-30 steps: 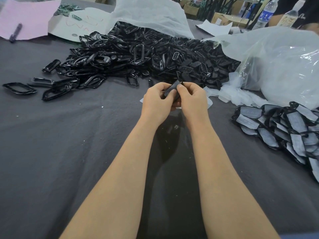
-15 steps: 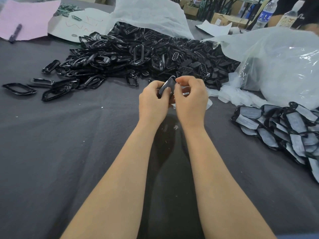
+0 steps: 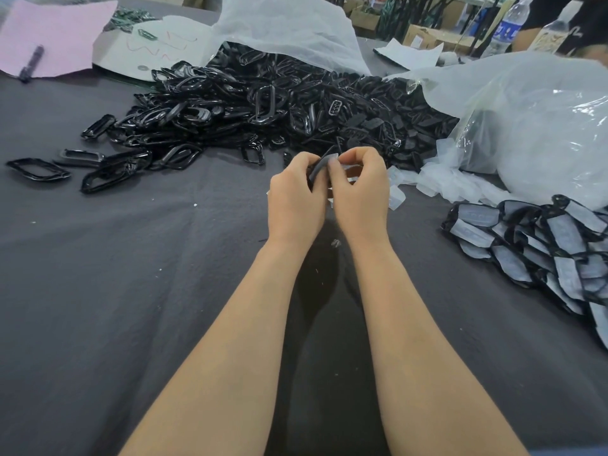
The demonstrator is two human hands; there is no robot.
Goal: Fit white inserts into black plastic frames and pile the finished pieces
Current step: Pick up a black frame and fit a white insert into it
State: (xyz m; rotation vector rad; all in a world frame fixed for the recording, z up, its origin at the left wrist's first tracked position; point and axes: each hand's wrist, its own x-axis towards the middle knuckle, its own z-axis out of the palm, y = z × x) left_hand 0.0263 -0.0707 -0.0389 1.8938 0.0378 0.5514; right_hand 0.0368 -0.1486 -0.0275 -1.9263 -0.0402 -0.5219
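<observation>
Our left hand (image 3: 294,199) and right hand (image 3: 360,192) sit higher now, both pinching one frame (image 3: 318,168); a finished pile (image 3: 543,245) lies ready, but a big heap (image 3: 263,103) awaits us.

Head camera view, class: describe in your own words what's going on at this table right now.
A person is assembling parts. The left hand grips a black plastic frame while the right hand pinches a white insert against it, above the grey cloth. Behind lies a heap of empty frames; the pile of finished pieces sits to the right, beside loose inserts.
</observation>
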